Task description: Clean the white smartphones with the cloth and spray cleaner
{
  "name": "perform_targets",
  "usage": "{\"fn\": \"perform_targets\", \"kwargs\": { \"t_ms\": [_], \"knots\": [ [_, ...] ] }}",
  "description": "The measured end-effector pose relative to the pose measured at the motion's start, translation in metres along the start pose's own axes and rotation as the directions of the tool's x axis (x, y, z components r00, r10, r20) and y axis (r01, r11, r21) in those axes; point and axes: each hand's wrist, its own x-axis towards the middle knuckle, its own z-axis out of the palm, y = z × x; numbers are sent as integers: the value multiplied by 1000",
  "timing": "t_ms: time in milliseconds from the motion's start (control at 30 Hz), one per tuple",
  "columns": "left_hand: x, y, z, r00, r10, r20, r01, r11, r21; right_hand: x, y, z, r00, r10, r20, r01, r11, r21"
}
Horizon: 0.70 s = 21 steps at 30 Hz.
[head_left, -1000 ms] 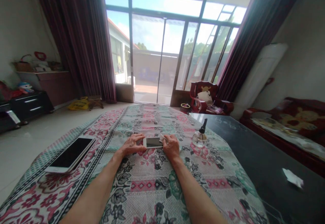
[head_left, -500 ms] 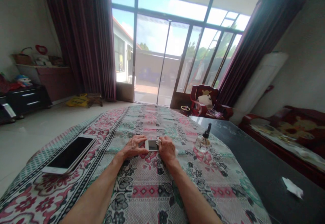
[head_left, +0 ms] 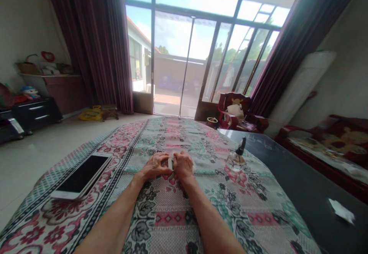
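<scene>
Hands [head_left: 169, 166] cover small phone [head_left: 171, 163]; no writing legible.

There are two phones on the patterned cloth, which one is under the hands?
The small phone at the middle of the cloth, almost hidden between the left hand and right hand. The big dark-screened one lies untouched at the left.

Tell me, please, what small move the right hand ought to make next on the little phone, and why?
Probably slide the right hand back rightward across the small white phone. Both hands meet over it on the floral patterned cloth: the left hand steadies its left end, and the right hand covers nearly all the screen, so only a sliver shows and the right side lies under the palm.
</scene>
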Motion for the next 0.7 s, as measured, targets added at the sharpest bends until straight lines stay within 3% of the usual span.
{"fn": "perform_targets", "kwargs": {
  "t_ms": [400, 500, 700],
  "knots": [
    [0, 0, 0, 999, -44, -9, 43, 998, -44, 8, 63, -23, 944, 328, -36, -325, 943, 70],
    [-1, 3, -2, 998, -57, 0, 57, 998, -41, 6, 60, -24, 950, 310, -44, -308, 950, 51],
    [0, 2, -1, 999, -36, 14, 37, 999, -38, -3, 21, -14, 993, 106, -48, -107, 994, -19]
  ]
}}
